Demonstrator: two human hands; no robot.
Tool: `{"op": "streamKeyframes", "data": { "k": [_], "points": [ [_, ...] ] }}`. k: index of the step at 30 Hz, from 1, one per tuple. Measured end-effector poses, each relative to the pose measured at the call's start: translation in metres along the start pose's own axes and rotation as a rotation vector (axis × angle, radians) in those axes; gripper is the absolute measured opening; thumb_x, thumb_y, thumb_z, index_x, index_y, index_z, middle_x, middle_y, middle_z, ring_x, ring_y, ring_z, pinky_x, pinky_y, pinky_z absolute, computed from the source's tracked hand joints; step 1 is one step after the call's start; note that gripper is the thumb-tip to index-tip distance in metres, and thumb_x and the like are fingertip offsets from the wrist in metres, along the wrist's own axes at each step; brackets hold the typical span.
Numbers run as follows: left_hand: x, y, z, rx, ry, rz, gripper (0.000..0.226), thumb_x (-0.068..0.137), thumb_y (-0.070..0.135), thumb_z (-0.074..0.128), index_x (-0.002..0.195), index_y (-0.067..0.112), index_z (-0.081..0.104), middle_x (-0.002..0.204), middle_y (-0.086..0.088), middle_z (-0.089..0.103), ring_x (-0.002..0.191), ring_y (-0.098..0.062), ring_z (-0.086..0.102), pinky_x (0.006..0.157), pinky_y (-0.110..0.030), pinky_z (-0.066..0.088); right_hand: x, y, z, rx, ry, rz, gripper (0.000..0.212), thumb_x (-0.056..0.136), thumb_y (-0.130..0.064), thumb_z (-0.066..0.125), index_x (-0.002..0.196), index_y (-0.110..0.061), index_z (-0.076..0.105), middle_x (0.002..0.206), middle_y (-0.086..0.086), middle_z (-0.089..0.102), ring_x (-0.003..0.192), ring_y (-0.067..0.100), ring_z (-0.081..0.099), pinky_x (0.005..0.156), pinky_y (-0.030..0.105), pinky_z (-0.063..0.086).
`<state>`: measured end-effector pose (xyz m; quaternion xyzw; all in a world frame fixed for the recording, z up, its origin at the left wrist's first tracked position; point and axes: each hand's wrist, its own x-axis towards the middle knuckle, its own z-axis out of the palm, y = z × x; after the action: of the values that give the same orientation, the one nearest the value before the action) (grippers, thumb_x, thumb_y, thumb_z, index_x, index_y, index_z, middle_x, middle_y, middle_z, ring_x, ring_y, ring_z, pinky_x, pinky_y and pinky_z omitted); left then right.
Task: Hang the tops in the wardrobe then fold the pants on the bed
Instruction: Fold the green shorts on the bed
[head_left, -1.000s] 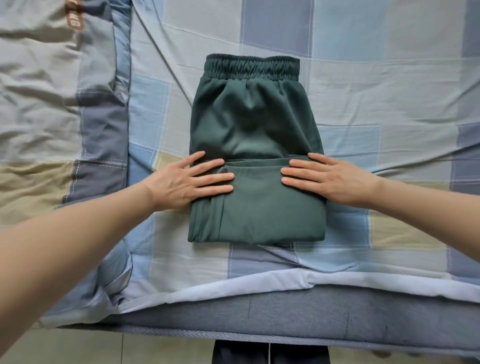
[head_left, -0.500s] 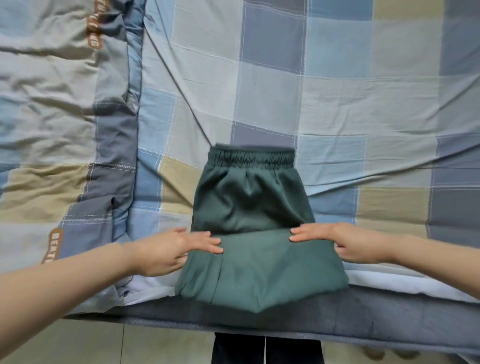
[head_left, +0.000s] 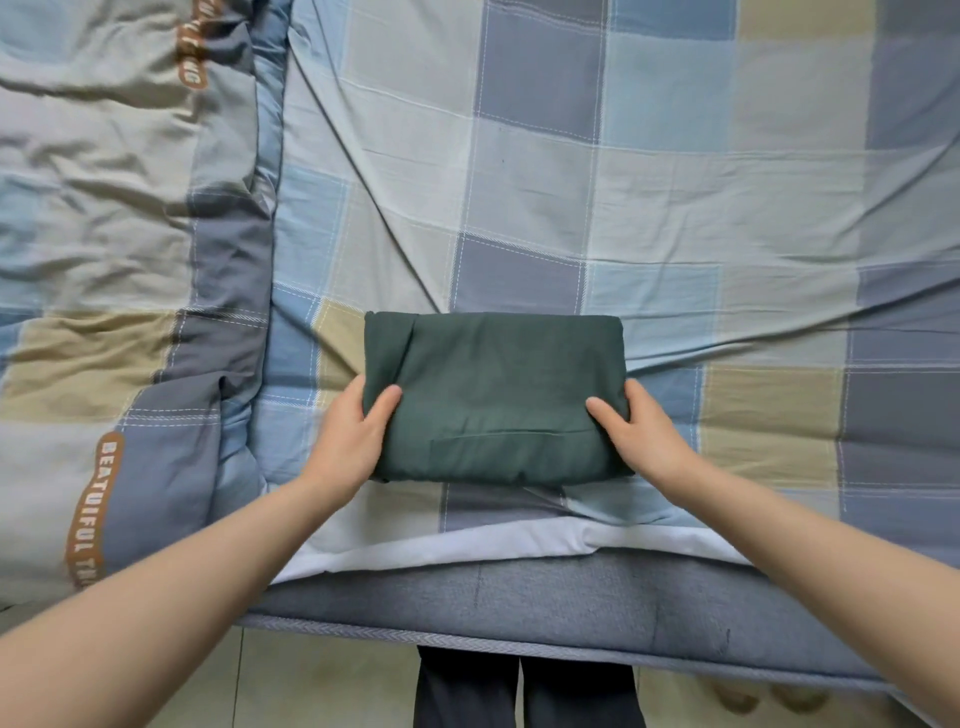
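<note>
Head view: dark green folded cotton pants (head_left: 493, 395) lie as a compact rectangle on the blue, grey and tan checked bed sheet (head_left: 675, 197), near the bed's front edge.
Left hand (head_left: 353, 436): grips the bundle's left end, thumb on top.
Right hand (head_left: 639, 431): grips the right end likewise.
Quilt (head_left: 104, 208): rumpled, at left.

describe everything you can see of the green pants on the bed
The green pants are dark green, of soft matte woven-looking cloth, folded into a compact, puffy rectangle with a pocket-like seam showing near the front. They lie flat on the checked bedsheet, near the bed's front edge. The left hand and right hand grip the two short ends, thumbs on top, the other fingers hidden.
</note>
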<state>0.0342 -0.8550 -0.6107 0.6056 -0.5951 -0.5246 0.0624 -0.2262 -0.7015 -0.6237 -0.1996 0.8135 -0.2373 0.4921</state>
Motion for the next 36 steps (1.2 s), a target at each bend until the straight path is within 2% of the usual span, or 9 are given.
{"op": "streamKeyframes", "data": {
  "k": [3,6,10,13,19,24,29,33,36],
  "points": [
    [-0.004,-0.001,0.001,-0.043,0.191,0.035,0.027,0.102,0.027,0.047,0.078,0.022,0.059,0.078,0.012,0.062,0.071,0.005,0.054,0.063,-0.015,0.042,-0.002,0.001,0.001,0.088,0.126,-0.109,0.012,0.099,-0.031,0.047,0.104,-0.023,0.054,0.095,-0.022,0.061,0.090,-0.004,0.057,0.075,0.012,0.042],
    [0.003,-0.002,0.004,0.022,0.250,-0.059,0.039,0.102,0.034,0.046,0.070,0.012,0.051,0.067,0.004,0.053,0.068,-0.017,0.049,0.062,-0.034,0.037,0.000,0.004,0.003,0.050,0.135,-0.042,0.027,0.100,-0.031,0.042,0.095,-0.005,0.051,0.084,0.001,0.056,0.083,0.020,0.051,0.070,0.032,0.040],
    [0.025,0.012,0.013,0.129,0.305,-0.014,0.029,0.093,0.037,0.059,0.112,0.017,0.052,0.100,0.007,0.056,0.092,-0.015,0.050,0.078,-0.030,0.035,0.007,-0.002,0.009,-0.018,0.185,0.091,0.037,0.097,-0.032,0.049,0.128,-0.013,0.045,0.111,0.001,0.057,0.110,0.025,0.053,0.084,0.030,0.036],
    [0.048,0.030,0.020,0.160,0.370,0.043,0.037,0.089,0.044,0.063,0.109,0.016,0.050,0.107,0.007,0.052,0.094,-0.012,0.046,0.080,-0.028,0.034,0.014,-0.019,0.014,0.060,0.226,0.031,0.052,0.094,-0.041,0.051,0.136,-0.014,0.036,0.131,0.002,0.052,0.118,0.019,0.048,0.091,0.028,0.035],
    [0.083,0.043,0.012,0.318,0.415,0.114,0.041,0.100,0.025,0.049,0.063,0.009,0.038,0.072,-0.013,0.047,0.074,-0.029,0.038,0.067,-0.035,0.024,0.032,-0.038,0.016,0.006,0.311,0.043,0.028,0.102,-0.034,0.035,0.090,-0.008,0.039,0.078,0.005,0.046,0.083,0.028,0.043,0.070,0.035,0.030],
    [0.098,0.043,-0.004,0.303,0.405,-0.138,0.050,0.099,0.019,0.040,0.051,0.007,0.028,0.053,-0.010,0.025,0.069,-0.034,0.032,0.066,-0.040,0.026,0.036,-0.034,0.011,0.004,0.337,0.036,0.036,0.102,-0.030,0.034,0.069,-0.016,0.028,0.066,-0.002,0.036,0.066,0.019,0.032,0.059,0.037,0.026],
    [0.111,0.026,-0.004,0.105,0.368,-0.440,0.043,0.099,0.034,0.048,0.101,-0.007,0.062,0.116,-0.025,0.063,0.114,-0.040,0.055,0.097,-0.039,0.044,0.045,-0.036,0.018,0.103,0.357,0.103,0.028,0.101,-0.034,0.035,0.079,-0.016,0.038,0.069,-0.005,0.039,0.072,0.019,0.038,0.063,0.034,0.029],
    [0.075,0.022,0.007,0.075,0.484,-0.252,0.043,0.100,0.051,0.035,0.095,0.012,0.052,0.101,-0.008,0.059,0.096,-0.027,0.050,0.075,-0.032,0.029,0.036,-0.027,0.020,0.231,0.365,0.127,0.024,0.099,-0.042,0.037,0.106,-0.019,0.040,0.085,-0.008,0.051,0.092,0.022,0.049,0.073,0.031,0.031],
    [0.023,0.007,0.024,0.069,0.355,-0.040,0.037,0.094,0.053,0.050,0.111,0.020,0.048,0.104,0.006,0.059,0.100,-0.024,0.056,0.080,-0.029,0.035,0.014,-0.013,0.028,0.063,0.344,0.040,0.039,0.096,-0.048,0.040,0.124,-0.022,0.034,0.110,0.004,0.060,0.101,0.030,0.054,0.078,0.034,0.036]
  ]
}}
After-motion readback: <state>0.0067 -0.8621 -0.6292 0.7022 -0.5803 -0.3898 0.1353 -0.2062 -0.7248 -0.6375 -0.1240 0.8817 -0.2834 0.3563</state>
